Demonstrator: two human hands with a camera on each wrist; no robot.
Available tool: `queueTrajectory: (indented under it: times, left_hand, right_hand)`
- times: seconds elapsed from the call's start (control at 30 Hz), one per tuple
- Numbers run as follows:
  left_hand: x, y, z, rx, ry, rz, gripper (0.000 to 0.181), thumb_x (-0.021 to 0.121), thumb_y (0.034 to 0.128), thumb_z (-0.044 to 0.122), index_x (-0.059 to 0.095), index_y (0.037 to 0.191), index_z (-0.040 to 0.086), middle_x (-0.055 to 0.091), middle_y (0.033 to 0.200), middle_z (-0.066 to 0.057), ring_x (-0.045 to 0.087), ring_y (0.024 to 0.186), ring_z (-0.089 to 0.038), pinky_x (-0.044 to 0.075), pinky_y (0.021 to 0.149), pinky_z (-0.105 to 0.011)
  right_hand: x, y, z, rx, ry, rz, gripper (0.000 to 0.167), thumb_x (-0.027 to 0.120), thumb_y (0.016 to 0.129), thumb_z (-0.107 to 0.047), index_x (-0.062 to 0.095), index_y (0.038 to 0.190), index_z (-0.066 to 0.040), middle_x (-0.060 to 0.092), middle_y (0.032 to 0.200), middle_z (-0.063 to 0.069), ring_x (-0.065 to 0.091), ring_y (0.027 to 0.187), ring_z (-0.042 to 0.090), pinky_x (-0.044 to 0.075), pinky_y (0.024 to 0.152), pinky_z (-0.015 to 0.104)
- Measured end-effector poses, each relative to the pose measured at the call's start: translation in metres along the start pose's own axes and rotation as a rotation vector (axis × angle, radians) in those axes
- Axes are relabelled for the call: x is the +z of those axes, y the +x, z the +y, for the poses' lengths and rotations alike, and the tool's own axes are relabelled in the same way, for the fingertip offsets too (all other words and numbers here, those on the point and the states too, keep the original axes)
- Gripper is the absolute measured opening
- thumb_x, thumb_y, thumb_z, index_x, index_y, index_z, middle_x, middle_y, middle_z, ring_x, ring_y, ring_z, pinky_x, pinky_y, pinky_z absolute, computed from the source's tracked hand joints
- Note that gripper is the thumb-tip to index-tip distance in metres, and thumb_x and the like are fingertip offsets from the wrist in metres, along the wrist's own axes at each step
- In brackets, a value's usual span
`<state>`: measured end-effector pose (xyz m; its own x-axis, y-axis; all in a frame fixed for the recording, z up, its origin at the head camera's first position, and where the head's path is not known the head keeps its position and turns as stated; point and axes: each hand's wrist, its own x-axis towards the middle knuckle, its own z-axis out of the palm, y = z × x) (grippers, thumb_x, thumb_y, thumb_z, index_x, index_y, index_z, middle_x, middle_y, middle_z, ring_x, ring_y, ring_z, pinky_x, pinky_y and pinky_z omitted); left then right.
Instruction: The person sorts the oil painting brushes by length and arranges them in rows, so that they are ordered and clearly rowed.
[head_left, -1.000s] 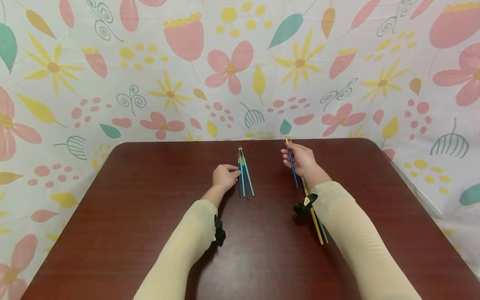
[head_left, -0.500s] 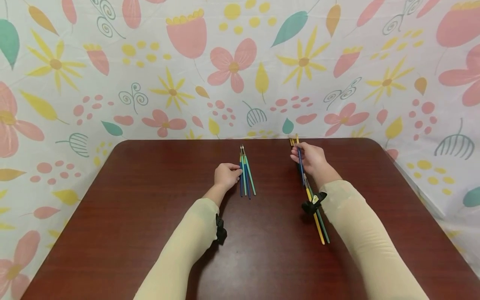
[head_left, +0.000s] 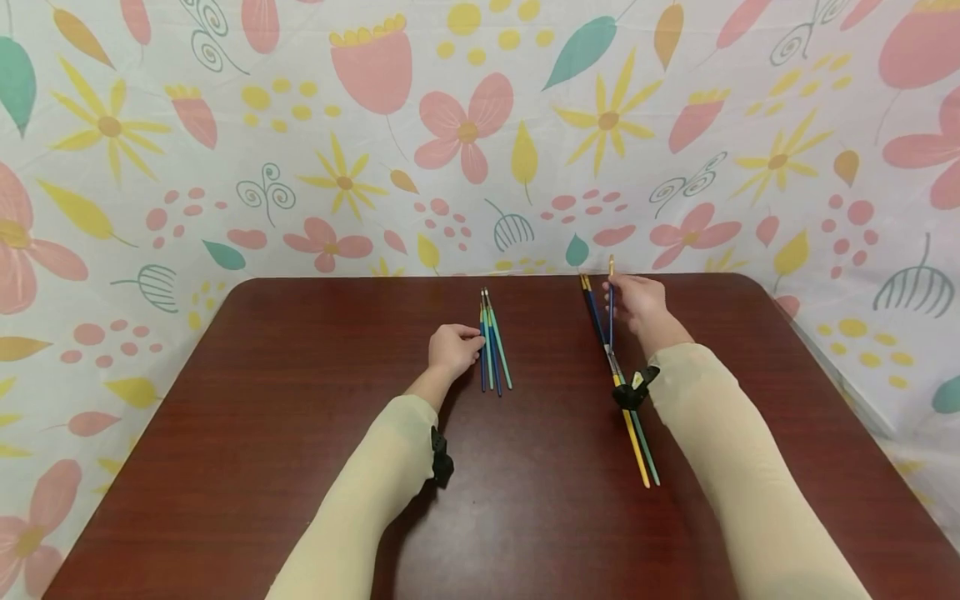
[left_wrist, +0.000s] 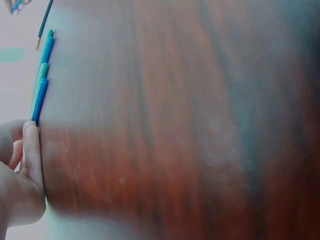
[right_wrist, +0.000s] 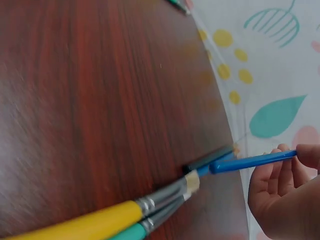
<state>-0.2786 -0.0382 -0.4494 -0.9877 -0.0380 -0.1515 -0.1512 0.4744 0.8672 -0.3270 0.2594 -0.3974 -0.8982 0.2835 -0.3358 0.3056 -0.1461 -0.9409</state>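
A cloth printed with flowers and leaves [head_left: 288, 158] stands behind a dark red-brown table [head_left: 322, 417], whose far edge runs right along it.

Over the last second the right hand [head_left: 638, 304] has drawn away to its own right, and the blue brush [right_wrist: 250, 161] pinched in its grip has swung from a slant to almost upright in the head view. Its gold end now points up past the table's far edge. That has bared the dark pair [head_left: 593, 312] of brushes lying at that edge, which the hand partly hid. The lower end of the blue brush is close to the bristles of the yellow brush [right_wrist: 85, 222] and green brush [right_wrist: 128, 231]; I cannot tell whether it touches them.

The left hand [head_left: 452, 350] has stayed at the bunch [head_left: 494, 350], four blue and light green brushes lying near the middle of the table. Its fingertips are at the leftmost one, but whether that grip pinches or merely touches, I cannot tell.

The work looks like sorting brushes into groups. If so, the blue brush is probably not yet placed.
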Motion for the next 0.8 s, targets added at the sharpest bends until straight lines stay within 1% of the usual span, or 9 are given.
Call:
queueTrajectory:
  times: [0.07, 0.13, 0.17, 0.27, 0.4, 0.53, 0.7, 0.8]
  left_hand:
    - [0.000, 0.000, 0.000, -0.001, -0.005, 0.002, 0.022, 0.065, 0.0895, 0.021, 0.072, 0.107, 0.009, 0.072, 0.084, -0.008, 0.065, 0.066, -0.014, 0.055, 0.064, -0.028]
    - [-0.001, 0.000, 0.000, -0.003, -0.008, 0.002, 0.022, 0.065, 0.0894, 0.021, 0.072, 0.107, 0.009, 0.072, 0.085, -0.008, 0.065, 0.067, -0.014, 0.056, 0.064, -0.028]
    - [-0.001, -0.001, 0.000, -0.003, -0.011, 0.000, 0.022, 0.065, 0.0894, 0.021, 0.072, 0.107, 0.009, 0.072, 0.085, -0.008, 0.065, 0.067, -0.014, 0.056, 0.064, -0.028]
    - [-0.001, -0.001, 0.001, -0.005, -0.018, -0.006, 0.023, 0.065, 0.0895, 0.021, 0.072, 0.107, 0.009, 0.072, 0.086, -0.008, 0.065, 0.068, -0.014, 0.056, 0.064, -0.027]
    - [-0.001, -0.002, 0.001, -0.005, -0.022, -0.001, 0.022, 0.065, 0.0895, 0.021, 0.072, 0.107, 0.009, 0.073, 0.085, -0.009, 0.065, 0.068, -0.014, 0.056, 0.063, -0.027]
    - [-0.001, -0.003, 0.002, -0.003, -0.020, 0.001, 0.022, 0.065, 0.0895, 0.021, 0.073, 0.107, 0.009, 0.073, 0.085, -0.008, 0.065, 0.068, -0.013, 0.056, 0.063, -0.026]
    - [-0.002, -0.003, 0.004, -0.008, -0.026, -0.010, 0.022, 0.065, 0.0896, 0.020, 0.072, 0.107, 0.009, 0.072, 0.084, -0.008, 0.065, 0.069, -0.013, 0.056, 0.063, -0.026]
    - [-0.002, -0.003, 0.003, -0.012, -0.033, -0.010, 0.022, 0.065, 0.0895, 0.020, 0.073, 0.107, 0.009, 0.072, 0.083, -0.008, 0.065, 0.068, -0.013, 0.055, 0.063, -0.027]
  right_hand:
    - [-0.001, 0.005, -0.001, -0.019, 0.004, 0.017, 0.046, 0.058, 0.093, -0.017, 0.050, 0.134, 0.001, 0.066, 0.067, -0.007, 0.061, 0.067, 0.010, 0.054, 0.061, 0.026]
    - [-0.002, 0.009, -0.001, -0.034, -0.012, 0.038, 0.045, 0.058, 0.093, -0.017, 0.051, 0.133, 0.001, 0.065, 0.063, -0.009, 0.062, 0.066, 0.010, 0.055, 0.061, 0.026]
    - [-0.002, 0.011, -0.002, -0.037, -0.004, 0.049, 0.043, 0.058, 0.092, -0.016, 0.052, 0.132, 0.001, 0.065, 0.063, -0.008, 0.062, 0.065, 0.011, 0.055, 0.061, 0.026]
    - [-0.002, 0.016, -0.003, -0.048, 0.015, 0.078, 0.040, 0.059, 0.091, -0.014, 0.054, 0.127, 0.003, 0.065, 0.061, -0.007, 0.062, 0.060, 0.010, 0.052, 0.054, 0.025]
    - [-0.003, 0.022, -0.003, -0.059, -0.013, 0.099, 0.039, 0.059, 0.092, -0.014, 0.055, 0.127, 0.003, 0.065, 0.061, -0.009, 0.062, 0.060, 0.009, 0.049, 0.050, 0.023]
    - [-0.004, 0.028, -0.003, -0.049, -0.048, 0.128, 0.040, 0.059, 0.092, -0.015, 0.056, 0.129, 0.000, 0.063, 0.059, -0.011, 0.063, 0.061, 0.009, 0.050, 0.051, 0.024]
    - [-0.005, 0.034, -0.002, -0.025, -0.051, 0.140, 0.039, 0.060, 0.091, -0.016, 0.058, 0.127, 0.000, 0.066, 0.065, -0.007, 0.063, 0.061, 0.009, 0.050, 0.049, 0.025]
    - [-0.005, 0.036, 0.000, -0.015, -0.079, 0.140, 0.039, 0.061, 0.091, -0.017, 0.058, 0.126, -0.001, 0.067, 0.068, -0.005, 0.062, 0.060, 0.007, 0.051, 0.048, 0.024]
